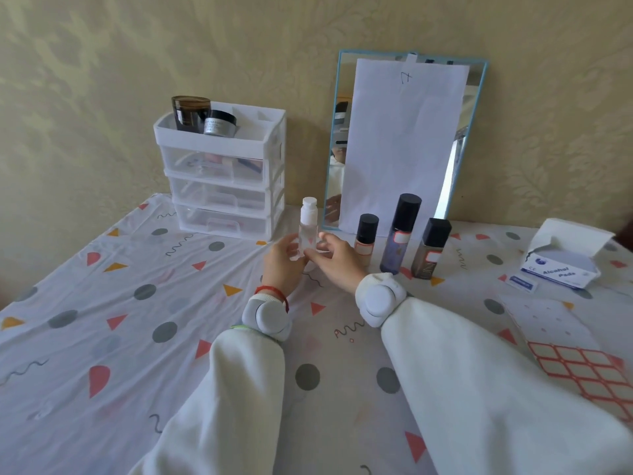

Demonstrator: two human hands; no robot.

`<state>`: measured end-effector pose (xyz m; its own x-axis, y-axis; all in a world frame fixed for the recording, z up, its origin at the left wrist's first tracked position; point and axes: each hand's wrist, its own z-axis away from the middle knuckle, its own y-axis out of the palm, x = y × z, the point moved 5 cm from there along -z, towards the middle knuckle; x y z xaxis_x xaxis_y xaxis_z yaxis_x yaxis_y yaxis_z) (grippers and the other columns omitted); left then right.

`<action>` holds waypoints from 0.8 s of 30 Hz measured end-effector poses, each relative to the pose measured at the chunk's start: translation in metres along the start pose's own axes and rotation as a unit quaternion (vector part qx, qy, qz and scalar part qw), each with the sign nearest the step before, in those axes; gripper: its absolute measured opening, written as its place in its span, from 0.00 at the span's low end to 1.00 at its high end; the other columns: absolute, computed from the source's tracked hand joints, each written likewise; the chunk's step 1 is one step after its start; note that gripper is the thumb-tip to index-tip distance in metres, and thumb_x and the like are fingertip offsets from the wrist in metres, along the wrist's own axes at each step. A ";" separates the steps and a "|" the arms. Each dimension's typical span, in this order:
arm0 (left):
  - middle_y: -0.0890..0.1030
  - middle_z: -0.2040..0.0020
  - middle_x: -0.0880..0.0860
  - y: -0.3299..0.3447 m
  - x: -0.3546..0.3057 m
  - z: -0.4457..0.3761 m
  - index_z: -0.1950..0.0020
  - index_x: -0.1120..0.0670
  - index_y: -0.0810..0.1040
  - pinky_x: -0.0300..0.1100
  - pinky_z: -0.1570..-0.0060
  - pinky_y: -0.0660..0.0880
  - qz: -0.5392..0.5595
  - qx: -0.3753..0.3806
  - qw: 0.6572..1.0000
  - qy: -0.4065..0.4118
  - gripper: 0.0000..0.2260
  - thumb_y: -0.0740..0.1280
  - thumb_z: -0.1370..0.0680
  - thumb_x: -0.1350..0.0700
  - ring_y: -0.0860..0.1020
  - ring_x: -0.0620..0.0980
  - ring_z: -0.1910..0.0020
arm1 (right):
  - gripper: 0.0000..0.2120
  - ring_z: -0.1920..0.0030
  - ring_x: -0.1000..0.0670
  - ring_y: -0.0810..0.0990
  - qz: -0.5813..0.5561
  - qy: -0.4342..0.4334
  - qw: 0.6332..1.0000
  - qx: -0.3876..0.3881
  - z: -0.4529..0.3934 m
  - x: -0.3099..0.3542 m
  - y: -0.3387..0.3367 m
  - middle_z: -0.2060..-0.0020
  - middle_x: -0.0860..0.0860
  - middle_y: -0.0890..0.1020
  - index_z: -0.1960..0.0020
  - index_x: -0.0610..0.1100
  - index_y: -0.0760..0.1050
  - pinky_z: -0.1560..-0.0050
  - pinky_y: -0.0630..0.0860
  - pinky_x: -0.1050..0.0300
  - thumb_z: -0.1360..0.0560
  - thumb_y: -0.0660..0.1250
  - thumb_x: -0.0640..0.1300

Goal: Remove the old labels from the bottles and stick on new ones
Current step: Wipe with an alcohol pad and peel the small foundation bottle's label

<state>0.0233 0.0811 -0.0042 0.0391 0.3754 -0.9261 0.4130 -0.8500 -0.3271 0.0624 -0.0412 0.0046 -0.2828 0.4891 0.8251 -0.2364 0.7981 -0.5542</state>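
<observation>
Bottles stand at the middle of the frame: a clear bottle (307, 231) with a white cap is held upright just above the surface (102, 320), the left hand (281, 265) curled round its lower body. The right hand (337, 258) reaches in from the right, its fingers loosely bent, their tips at the bottle's side; whether they pinch anything cannot be told. Just right of the hands stand a small beige bottle (365, 240), a tall blue bottle (400, 234) and a dark square bottle (431, 248), each bearing a red-edged label. A sheet of red-edged labels (582, 375) lies at the lower right. An alcohol pad box (561, 262) sits at the right edge, a white drawer unit (222, 180) at upper left of centre.
</observation>
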 end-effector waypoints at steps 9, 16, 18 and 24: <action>0.79 0.62 0.50 -0.007 -0.054 0.026 0.60 0.59 0.77 0.27 0.65 0.69 0.061 -0.102 0.978 0.171 0.06 0.64 0.31 0.68 0.75 0.38 0.65 | 0.07 0.60 0.49 0.81 -0.083 0.022 0.995 -0.056 0.029 -0.019 -0.050 0.61 0.49 0.82 0.50 0.42 0.76 0.55 0.78 0.56 0.20 0.63 0.45; 0.80 0.61 0.55 0.022 -0.066 0.037 0.59 0.61 0.77 0.33 0.62 0.74 0.056 -0.047 0.977 0.201 0.05 0.66 0.27 0.69 0.78 0.48 0.62 | 0.07 0.65 0.56 0.81 -0.065 0.029 0.995 -0.070 0.048 -0.039 -0.078 0.63 0.53 0.82 0.56 0.48 0.76 0.59 0.78 0.61 0.21 0.63 0.47; 0.80 0.58 0.55 0.040 -0.068 0.037 0.56 0.62 0.77 0.32 0.61 0.75 0.026 -0.005 0.978 0.208 0.03 0.66 0.27 0.69 0.78 0.49 0.58 | 0.07 0.63 0.54 0.81 -0.070 0.038 0.995 -0.065 0.049 -0.045 -0.083 0.62 0.52 0.82 0.53 0.44 0.77 0.57 0.78 0.57 0.21 0.62 0.47; 0.71 0.38 0.60 0.078 -0.061 0.023 0.35 0.62 0.68 0.46 0.43 0.73 -0.074 0.045 0.976 0.200 0.19 0.65 0.25 0.67 0.73 0.55 0.40 | 0.07 0.61 0.54 0.81 -0.058 0.043 0.995 -0.071 0.049 -0.056 -0.088 0.60 0.51 0.82 0.50 0.44 0.76 0.60 0.77 0.64 0.20 0.62 0.46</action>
<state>0.0326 -0.0165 0.0226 0.3445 0.5953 -0.7259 0.3597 -0.7979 -0.4836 0.0535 -0.1559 0.0020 -0.1797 0.4141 0.8923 -0.1270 0.8897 -0.4385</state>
